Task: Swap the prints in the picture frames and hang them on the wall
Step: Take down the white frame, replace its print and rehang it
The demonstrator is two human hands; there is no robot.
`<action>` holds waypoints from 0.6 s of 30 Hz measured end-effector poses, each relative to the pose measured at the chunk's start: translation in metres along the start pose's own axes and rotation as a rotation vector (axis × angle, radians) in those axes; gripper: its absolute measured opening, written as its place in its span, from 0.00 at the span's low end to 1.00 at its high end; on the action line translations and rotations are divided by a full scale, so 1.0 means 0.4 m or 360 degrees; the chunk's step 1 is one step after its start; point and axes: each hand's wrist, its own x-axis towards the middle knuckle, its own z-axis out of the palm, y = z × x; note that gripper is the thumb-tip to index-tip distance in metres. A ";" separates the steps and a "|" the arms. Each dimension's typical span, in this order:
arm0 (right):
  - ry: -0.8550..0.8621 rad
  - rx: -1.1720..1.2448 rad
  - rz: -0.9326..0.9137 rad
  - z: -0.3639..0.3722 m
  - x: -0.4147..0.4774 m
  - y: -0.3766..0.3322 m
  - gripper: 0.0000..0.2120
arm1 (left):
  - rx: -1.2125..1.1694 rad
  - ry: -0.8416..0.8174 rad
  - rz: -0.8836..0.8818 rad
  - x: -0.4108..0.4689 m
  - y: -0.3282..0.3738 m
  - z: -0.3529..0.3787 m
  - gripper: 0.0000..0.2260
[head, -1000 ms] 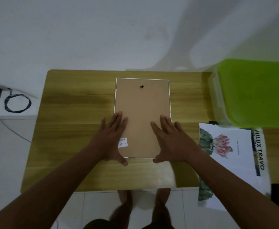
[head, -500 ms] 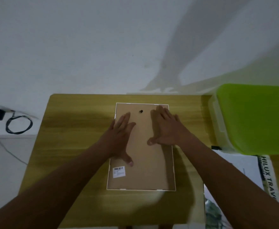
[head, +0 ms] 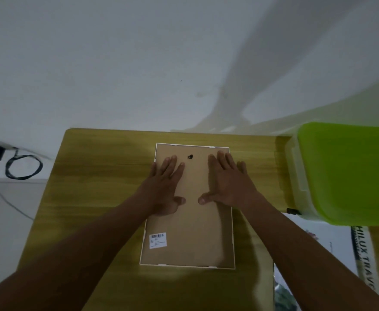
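Left hand [head: 164, 187] and right hand [head: 229, 182] have slid to the far end of the backing board [head: 190, 232]. Fingers are straight and pressing flat, with the hanger hole [head: 190, 156] between them. I judge the board is being seated.

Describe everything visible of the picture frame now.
The picture frame lies face down on the wooden table, long side running away from the person. A thin white rim surrounds a brown board backing with a small dark hanger near the far edge and a white barcode label at the near left corner. The left hand and right hand rest flat on its far half.
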 end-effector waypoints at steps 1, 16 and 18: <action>0.0068 0.0013 0.0060 0.003 -0.021 -0.005 0.63 | -0.0021 0.0032 -0.0011 -0.006 -0.002 -0.005 0.42; 0.0272 0.1481 0.0528 0.085 -0.176 -0.047 0.31 | -0.1347 0.0414 -0.0910 -0.204 0.015 0.071 0.18; 0.0323 0.1726 0.0533 0.063 -0.198 -0.060 0.36 | -0.1676 0.0418 -0.0845 -0.228 0.006 0.058 0.21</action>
